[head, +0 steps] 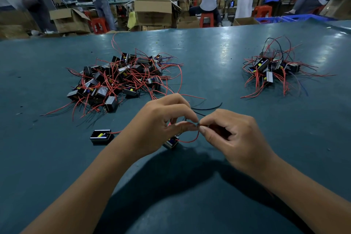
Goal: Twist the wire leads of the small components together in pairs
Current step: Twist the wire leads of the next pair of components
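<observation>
Teal bench (209, 53) fills my view. My left hand (161, 121) and right hand (231, 135) meet fingertip to fingertip, both pinching the red leads (190, 139). One component (171, 142) lies just under my left hand, another (101, 136) left of it; piles (121, 78) sit beyond both hands.

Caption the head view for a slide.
Both hands, left and right, pinch thin red wire leads together above the teal table.

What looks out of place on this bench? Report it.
Nothing stands out. Both wire piles, the larger pile and the smaller pile, look like ordinary work stock, and the table shows no spill or damage.
</observation>
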Demonstrator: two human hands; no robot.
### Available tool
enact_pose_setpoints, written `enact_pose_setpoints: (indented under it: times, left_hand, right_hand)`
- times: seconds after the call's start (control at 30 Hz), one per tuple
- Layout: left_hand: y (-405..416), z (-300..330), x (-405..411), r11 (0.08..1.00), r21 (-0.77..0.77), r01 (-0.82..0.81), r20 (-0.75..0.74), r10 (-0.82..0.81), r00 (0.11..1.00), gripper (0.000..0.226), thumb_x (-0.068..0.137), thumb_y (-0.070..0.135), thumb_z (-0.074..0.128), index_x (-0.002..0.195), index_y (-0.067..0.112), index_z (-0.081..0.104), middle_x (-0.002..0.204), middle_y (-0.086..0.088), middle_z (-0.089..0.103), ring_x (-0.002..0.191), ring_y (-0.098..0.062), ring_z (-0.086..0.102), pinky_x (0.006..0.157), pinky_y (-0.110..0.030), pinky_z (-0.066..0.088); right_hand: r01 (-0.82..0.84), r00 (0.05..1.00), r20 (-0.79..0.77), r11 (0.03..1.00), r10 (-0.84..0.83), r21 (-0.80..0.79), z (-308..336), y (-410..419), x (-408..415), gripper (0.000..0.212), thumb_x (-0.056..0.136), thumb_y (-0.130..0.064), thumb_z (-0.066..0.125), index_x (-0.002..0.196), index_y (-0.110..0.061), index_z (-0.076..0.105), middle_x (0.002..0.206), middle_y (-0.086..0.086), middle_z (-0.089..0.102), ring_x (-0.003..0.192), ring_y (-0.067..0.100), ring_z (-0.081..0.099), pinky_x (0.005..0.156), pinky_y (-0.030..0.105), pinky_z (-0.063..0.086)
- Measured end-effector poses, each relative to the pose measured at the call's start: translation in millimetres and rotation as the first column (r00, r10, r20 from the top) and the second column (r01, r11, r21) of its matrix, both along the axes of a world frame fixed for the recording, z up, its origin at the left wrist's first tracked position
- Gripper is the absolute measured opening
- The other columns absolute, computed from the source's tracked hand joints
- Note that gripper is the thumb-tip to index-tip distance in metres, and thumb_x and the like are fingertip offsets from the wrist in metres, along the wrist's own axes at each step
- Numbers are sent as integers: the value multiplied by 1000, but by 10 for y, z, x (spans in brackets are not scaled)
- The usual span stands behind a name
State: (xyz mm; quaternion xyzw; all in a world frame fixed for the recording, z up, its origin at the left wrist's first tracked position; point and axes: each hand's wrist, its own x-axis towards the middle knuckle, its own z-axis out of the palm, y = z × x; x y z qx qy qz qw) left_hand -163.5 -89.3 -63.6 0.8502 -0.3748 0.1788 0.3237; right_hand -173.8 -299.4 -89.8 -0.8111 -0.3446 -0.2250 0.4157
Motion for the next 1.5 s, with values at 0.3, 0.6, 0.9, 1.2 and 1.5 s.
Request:
enact_pose_setpoints:
  times: [0.3,0.6,0.9,1.2,1.5]
  left_hand:
    - [-33,20,-54,999,44,12,-50,-10,999,12,97,26,61,90,17,66,85,7,56,73,-11,52,65,-20,39]
    - [-162,28,-151,896,-352,-269,-741,-91,665,22,82,30,68,77,8,66,55,9,47,48,-9,30,54,-35,14]
    - [-229,33,-201,846,-376,-377,-873,-188,450,25,90,16,58,66,17,58,56,3,44,43,-8,25,39,-15,18]
    - [-21,93,-109,995,8,-98,-115,98,989,17,85,8,77,96,20,71,90,15,59,67,-9,51,63,-13,37]
    - [-10,20,-60,998,53,-40,29,38,999,15,92,31,68,95,18,74,97,8,59,85,-10,57,68,-41,50]
  right_hand:
    - [24,997,79,999,-21,-34,4,-6,-11,4,87,-11,67,86,-9,71,73,-10,56,67,-4,47,67,8,34]
    - [32,996,86,999,-29,-28,-24,8,-17,7,89,-14,66,89,-11,73,75,-2,64,67,9,56,65,16,42]
    - [47,986,162,993,-29,-105,-16,18,-13,7,90,-13,64,88,-9,70,76,-2,62,69,12,55,66,20,43]
    - [52,999,8,998,-52,27,-12,7,-8,7,88,-12,65,82,-11,69,74,-4,62,67,10,56,63,21,43]
    - [19,1000,23,1000,-18,-18,-10,3,-20,5,88,-10,65,85,-11,69,75,-15,55,69,-4,49,67,8,35]
